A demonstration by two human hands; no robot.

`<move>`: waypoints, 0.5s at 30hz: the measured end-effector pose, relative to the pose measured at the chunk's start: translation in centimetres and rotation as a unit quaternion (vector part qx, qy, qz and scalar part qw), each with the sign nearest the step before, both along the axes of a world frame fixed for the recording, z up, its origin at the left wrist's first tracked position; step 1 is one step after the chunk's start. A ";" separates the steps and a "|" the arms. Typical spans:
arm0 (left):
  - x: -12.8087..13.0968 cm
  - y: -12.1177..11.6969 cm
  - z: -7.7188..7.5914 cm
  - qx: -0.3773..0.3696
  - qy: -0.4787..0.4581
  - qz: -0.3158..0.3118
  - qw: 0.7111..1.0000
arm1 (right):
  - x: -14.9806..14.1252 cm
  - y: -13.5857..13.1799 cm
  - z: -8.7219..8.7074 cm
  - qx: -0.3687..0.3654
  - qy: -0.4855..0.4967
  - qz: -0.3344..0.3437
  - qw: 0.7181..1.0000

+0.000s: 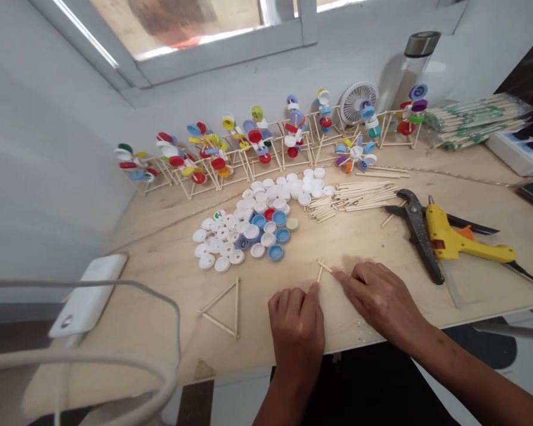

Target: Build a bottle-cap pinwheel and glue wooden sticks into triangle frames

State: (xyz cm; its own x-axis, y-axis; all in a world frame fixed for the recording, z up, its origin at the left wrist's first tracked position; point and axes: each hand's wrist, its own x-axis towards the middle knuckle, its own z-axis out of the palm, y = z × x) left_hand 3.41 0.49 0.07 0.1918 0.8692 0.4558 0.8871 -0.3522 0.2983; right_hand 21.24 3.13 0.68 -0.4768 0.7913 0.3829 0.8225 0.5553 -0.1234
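My left hand (297, 322) is closed with its fingertips on a short wooden stick (320, 276) at the table's near side. Curled on the right, my right hand (379, 299) pinches a second stick (327, 268). The two sticks meet and cross at their far ends; my hands cover the rest of them. To the left lies a flat triangle (237, 307) of three joined sticks. Beyond my right hand rest a yellow glue gun (446, 231) with a glue stick out of its back, and black-handled cutters (416, 228).
White and blue bottle caps (249, 228) are spread mid-table, beside a pile of loose sticks (355, 195). Stick frames with cap wheels (257, 151) line the wall, near a small fan (359, 102) and a bottle (415, 65). A white power strip (89, 296) and cables occupy the left.
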 end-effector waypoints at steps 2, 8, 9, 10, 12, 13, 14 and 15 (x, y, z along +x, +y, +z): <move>0.0 0.0 0.0 -0.001 0.002 0.001 1.000 | 0.0 0.0 0.0 0.000 -0.004 0.000 1.000; 0.0 0.0 -0.1 -0.003 -0.001 0.002 1.000 | 0.1 0.0 -0.1 0.004 -0.003 -0.001 1.000; 0.0 0.0 -0.1 -0.003 -0.001 0.001 1.000 | 0.1 0.0 -0.1 0.005 -0.002 -0.002 1.000; 0.0 0.0 -0.2 -0.004 0.000 0.001 1.000 | 0.1 0.0 -0.1 0.005 -0.002 -0.002 1.000; 0.0 0.0 -0.2 -0.004 0.000 0.000 1.000 | 0.1 0.0 -0.1 0.005 -0.002 -0.001 1.000; 0.0 0.0 -0.2 -0.005 0.001 0.000 1.000 | 0.1 0.0 -0.1 0.003 -0.003 0.000 1.000; 0.0 0.0 -0.2 -0.005 0.003 0.000 1.000 | 0.1 0.0 -0.1 0.003 -0.003 0.001 1.000; 0.0 0.0 -0.2 -0.005 0.004 0.000 1.000 | 0.1 0.0 -0.1 0.002 -0.003 0.002 1.000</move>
State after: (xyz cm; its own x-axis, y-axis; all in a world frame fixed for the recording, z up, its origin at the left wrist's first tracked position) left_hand 3.37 0.47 -0.16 0.1952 0.8740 0.4451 0.8899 -0.3486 0.2942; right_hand 21.31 3.13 0.59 -0.4823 0.7878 0.3832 0.8210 0.5590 -0.1160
